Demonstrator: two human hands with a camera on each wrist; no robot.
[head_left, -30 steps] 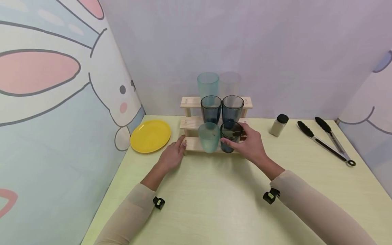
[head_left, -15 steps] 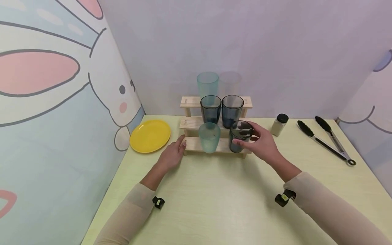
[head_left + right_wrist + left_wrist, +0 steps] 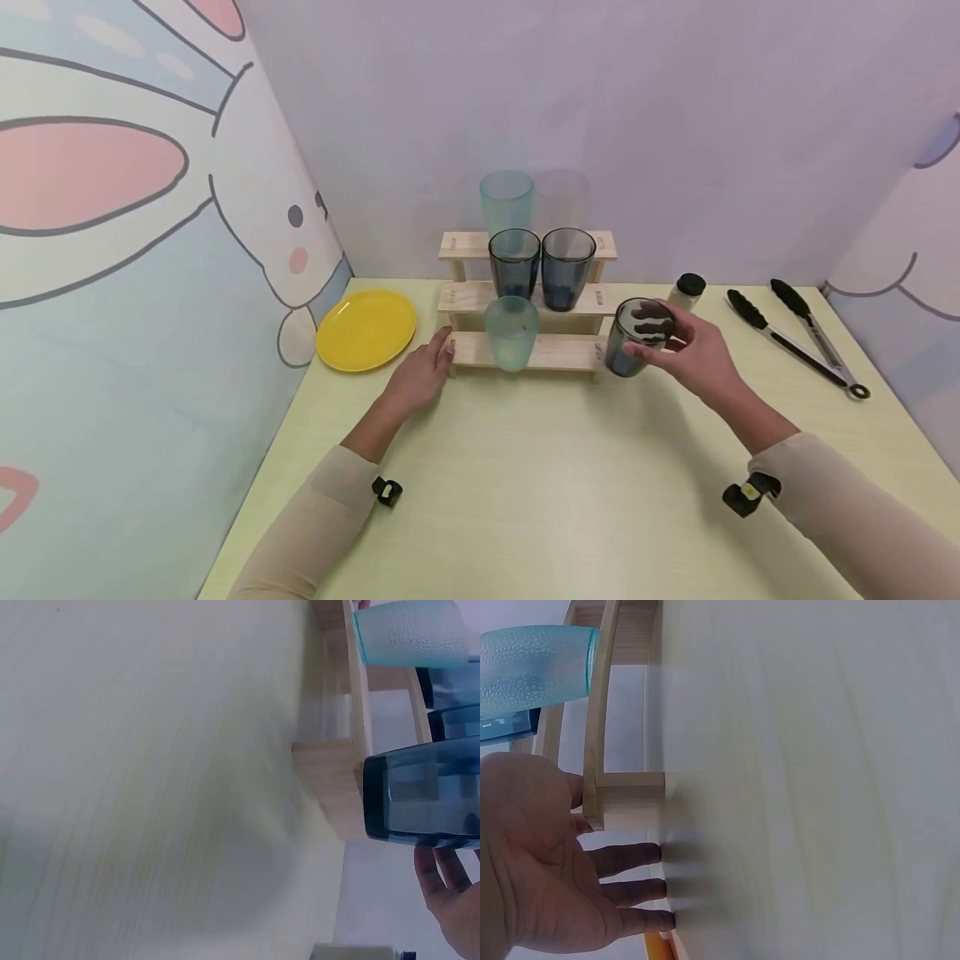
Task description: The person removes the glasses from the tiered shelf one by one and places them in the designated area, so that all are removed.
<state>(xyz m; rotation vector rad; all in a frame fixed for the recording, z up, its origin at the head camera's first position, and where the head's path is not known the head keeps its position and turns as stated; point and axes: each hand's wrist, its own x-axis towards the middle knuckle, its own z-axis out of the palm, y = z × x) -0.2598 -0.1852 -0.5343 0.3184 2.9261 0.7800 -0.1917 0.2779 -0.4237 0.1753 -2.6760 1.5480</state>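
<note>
Before you: one pale table. On it, one three-tier wooden rack, its length running across your view. Tongs, one pair, black and metal, splayed tips toward the wall, at far right. Plate, yellow, round, left of the rack. Your left hand: fingers mostly straight, resting against the left end of the bottom tier. Your right hand: thumb in front, fingers behind, curled round a dark blue glass. This glass: just beyond the bottom tier's right end, raised off the table; mouth up, long axis near upright, rim leaning slightly right; contact with the rack cannot be told. Two similar dark glasses, mouth up, side by side, middle tier. Two pale teal tumblers, mouth up, one on the bottom tier, one on the top. Jar, black-capped, partly behind your right hand.
</note>
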